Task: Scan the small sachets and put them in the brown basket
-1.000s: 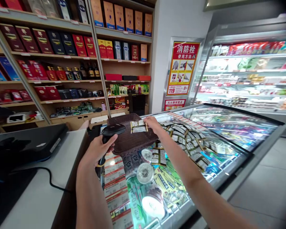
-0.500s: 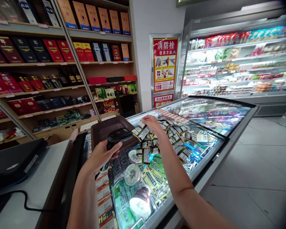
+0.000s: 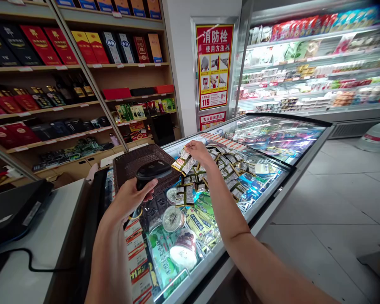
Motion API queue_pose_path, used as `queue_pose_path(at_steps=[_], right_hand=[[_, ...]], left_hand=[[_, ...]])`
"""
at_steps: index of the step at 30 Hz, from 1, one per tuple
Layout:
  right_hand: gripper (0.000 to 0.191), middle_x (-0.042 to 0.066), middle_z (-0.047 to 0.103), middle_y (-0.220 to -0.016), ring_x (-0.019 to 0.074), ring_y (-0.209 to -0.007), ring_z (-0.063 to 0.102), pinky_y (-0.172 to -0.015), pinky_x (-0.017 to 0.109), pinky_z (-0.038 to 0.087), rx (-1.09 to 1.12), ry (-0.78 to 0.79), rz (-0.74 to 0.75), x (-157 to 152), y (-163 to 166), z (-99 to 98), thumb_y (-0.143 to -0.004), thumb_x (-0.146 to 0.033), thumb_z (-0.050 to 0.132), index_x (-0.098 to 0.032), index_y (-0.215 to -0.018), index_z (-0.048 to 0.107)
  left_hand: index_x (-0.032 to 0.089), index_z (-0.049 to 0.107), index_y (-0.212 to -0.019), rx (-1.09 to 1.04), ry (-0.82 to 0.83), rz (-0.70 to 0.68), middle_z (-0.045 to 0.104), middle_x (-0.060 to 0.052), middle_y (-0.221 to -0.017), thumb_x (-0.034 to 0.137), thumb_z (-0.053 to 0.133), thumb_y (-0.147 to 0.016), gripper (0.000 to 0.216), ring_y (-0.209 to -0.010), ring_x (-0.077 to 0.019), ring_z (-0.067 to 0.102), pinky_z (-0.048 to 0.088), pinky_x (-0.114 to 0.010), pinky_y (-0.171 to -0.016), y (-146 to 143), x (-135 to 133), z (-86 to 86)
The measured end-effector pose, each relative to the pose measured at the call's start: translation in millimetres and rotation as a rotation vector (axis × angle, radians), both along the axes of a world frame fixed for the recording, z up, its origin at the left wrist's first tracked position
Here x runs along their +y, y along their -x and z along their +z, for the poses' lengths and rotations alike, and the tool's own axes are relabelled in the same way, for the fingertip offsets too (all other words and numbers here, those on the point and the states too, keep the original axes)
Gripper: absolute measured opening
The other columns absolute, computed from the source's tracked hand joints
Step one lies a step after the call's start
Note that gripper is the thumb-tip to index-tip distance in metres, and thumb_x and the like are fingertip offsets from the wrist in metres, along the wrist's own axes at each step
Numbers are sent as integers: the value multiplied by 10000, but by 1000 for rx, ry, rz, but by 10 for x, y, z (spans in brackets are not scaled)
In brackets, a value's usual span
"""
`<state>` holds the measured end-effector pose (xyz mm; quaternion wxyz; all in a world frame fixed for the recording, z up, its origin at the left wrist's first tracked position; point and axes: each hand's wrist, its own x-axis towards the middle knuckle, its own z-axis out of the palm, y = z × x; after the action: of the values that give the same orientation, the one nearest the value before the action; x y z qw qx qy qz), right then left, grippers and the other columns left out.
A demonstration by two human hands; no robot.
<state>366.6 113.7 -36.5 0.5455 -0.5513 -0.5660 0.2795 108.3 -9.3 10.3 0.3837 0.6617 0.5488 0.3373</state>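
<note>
Black scanner (image 3: 153,171) sits gripped in the left hand (image 3: 131,198) over the basket (image 3: 126,162); the right hand (image 3: 198,150) pinches a sachet (image 3: 185,162) beside it. Scanning step: barcode must face the scanner.

Wooden shelving (image 3: 82,80), grey tiled floor (image 3: 335,198)

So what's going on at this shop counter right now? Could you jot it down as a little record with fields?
Place: shop counter beside a glass-topped freezer
Left hand: grips a black handheld scanner
Right hand: pinches a small packet over the glass
Basket: dark woven basket on the glass, behind the scanner
On the glass: a heap of similar small packets, right of the raised one
Backdrop: wooden shelves of boxed goods, red wall poster, lit chiller shelves
</note>
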Motion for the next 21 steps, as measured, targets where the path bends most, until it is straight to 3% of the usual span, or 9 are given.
queue_pose_path(at_steps=[15,21], right_hand=[[153,-10,637,-692,144,-685,583,-629,236,408,-27,8,17,11,-23,-14,-755,-326,618,-187,-819,615],[100,-28,591,-678,123,-643,524,-605,228,362,-34,-23,42,-49,-36,6,-750,-281,591,-188,-783,579]], left_hand=[[163,596,-716,27,-1,-34,608,11,-628,612,695,-694,460,-568,-130,605,460,-218,-531,35,13,-1],[163,596,-673,47,-3,30,619,0,-616,608,739,-628,469,-571,-144,618,466,-224,-529,32,0,27]])
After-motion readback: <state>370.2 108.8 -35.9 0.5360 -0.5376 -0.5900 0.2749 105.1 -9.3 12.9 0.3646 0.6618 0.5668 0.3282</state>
